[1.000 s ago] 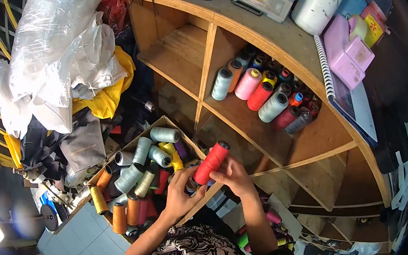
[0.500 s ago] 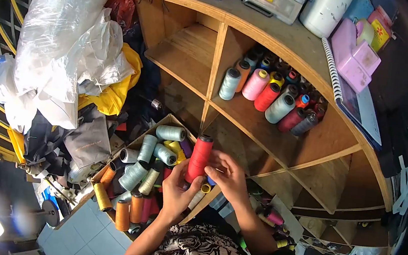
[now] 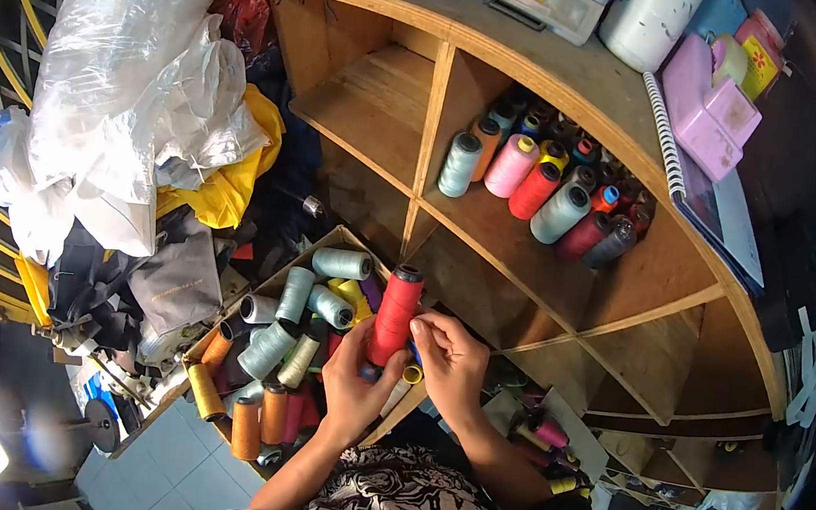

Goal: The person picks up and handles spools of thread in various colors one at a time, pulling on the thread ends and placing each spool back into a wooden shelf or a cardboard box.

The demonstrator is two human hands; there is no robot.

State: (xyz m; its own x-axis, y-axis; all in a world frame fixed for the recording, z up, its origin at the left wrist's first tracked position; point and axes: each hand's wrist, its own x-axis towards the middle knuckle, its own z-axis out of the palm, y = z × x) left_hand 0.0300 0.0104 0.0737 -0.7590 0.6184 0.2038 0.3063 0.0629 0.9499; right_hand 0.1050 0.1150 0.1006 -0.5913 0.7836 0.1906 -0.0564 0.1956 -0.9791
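Note:
A red thread spool [image 3: 396, 314] with a dark top stands nearly upright in my left hand [image 3: 355, 390], fingers wrapped round its lower part. Close to the spool's right side is my right hand [image 3: 451, 366], its thumb and fingertips pinched together. Whatever lies in that pinch is too small to make out. Below and left of my hands, an open box [image 3: 398, 413] holds many loose spools. Among them are a pale blue spool [image 3: 295, 293], a cream spool [image 3: 298, 360] and an orange spool [image 3: 245, 428].
Ahead, a wooden shelf unit [image 3: 434, 117] has a compartment with rows of standing spools, a pink spool [image 3: 513, 165] among them. Plastic bags [image 3: 127, 72] are heaped at left. More spools lie low at right, near a pink spool of darker shade [image 3: 551, 432].
My right hand has drawn its fingers from a looser, spread pose into a pinch beside the red spool. The spool has shifted slightly left and down in my left hand.

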